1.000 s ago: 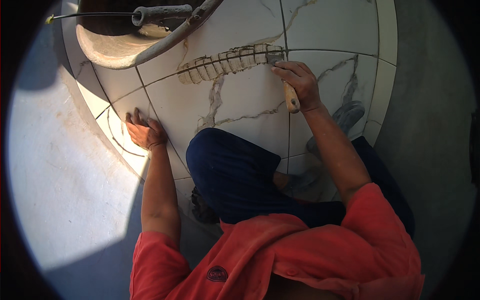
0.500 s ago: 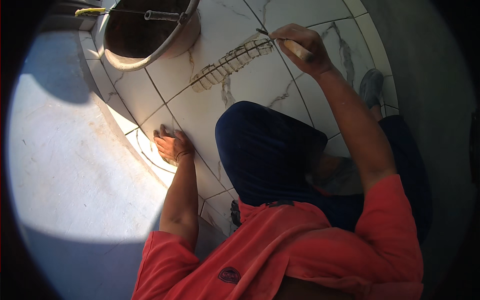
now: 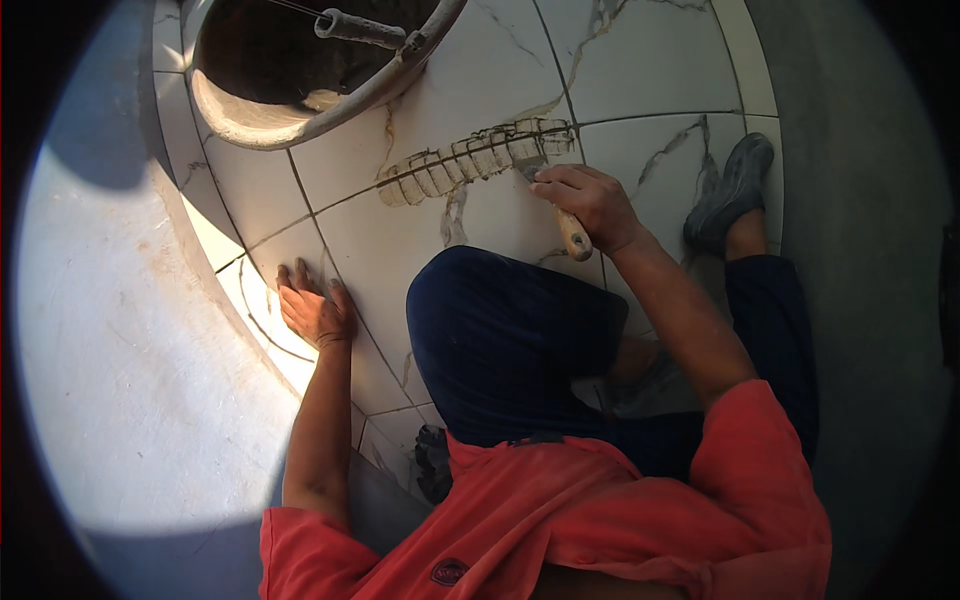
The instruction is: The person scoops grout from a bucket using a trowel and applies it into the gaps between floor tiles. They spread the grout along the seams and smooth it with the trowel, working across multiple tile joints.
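My right hand [image 3: 590, 205] is closed around the wooden handle of a putty knife [image 3: 574, 236]. The metal blade touches or hovers just over the near side of a ridged band of pale paste [image 3: 440, 175], close to its right end. This band lies along a dark joint between white marbled floor tiles [image 3: 360, 230], with cross strokes marked along its length. Fingers spread, my left hand [image 3: 315, 310] rests on a tile near the sunlit border and holds nothing.
A large bucket [image 3: 290, 130] with a dark inside and a grey handle grip [image 3: 360, 28] stands at the far left. Smooth grey floor [image 3: 850, 250] lies beyond the tile border on the right. My bent knee [image 3: 500, 310] and dark shoe [image 3: 735, 190] take up room nearby.
My right hand has drawn nearer to me, turning the putty knife so its blade meets the paste band's right part. My left hand stays on the tile. The whole view has shifted slightly.
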A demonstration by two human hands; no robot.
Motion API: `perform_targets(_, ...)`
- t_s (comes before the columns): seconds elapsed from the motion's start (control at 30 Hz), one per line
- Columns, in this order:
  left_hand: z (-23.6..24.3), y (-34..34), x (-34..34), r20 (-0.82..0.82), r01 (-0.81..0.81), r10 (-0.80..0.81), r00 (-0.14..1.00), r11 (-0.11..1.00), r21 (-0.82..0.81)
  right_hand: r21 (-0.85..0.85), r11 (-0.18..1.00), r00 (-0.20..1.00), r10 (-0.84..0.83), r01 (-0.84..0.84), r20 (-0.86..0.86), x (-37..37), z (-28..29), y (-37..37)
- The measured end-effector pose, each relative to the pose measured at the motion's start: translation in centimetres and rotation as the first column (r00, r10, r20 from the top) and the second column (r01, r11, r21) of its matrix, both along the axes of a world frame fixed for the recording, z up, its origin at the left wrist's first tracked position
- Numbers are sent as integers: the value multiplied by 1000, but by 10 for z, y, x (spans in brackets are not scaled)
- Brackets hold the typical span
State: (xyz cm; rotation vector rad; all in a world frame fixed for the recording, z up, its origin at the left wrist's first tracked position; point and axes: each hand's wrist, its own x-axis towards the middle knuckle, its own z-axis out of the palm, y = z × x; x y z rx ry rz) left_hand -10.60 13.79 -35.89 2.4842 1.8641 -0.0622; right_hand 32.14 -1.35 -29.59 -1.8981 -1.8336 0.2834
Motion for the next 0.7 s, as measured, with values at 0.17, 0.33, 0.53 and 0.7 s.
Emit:
perform_targets(0.17, -3, 3, 1, 111, 71, -75, 991, 997, 38, 93, 988, 992, -119, 121, -28, 21, 4, 12)
perform_targets(0.33, -4, 8, -8, 115, 145, -151, 982, 988, 61, 35, 994, 995, -100, 101, -25, 10, -9, -8)
perform_targets(0.53, 10, 18, -13, 34, 253, -251, 968, 959, -131, 111, 971, 976, -216, 213, 22, 31, -2, 14)
perform_targets(0.7, 16, 16, -9, 7, 210, -211, 977, 966, -148, 12, 988, 988, -157, 157, -15, 19, -1, -21)
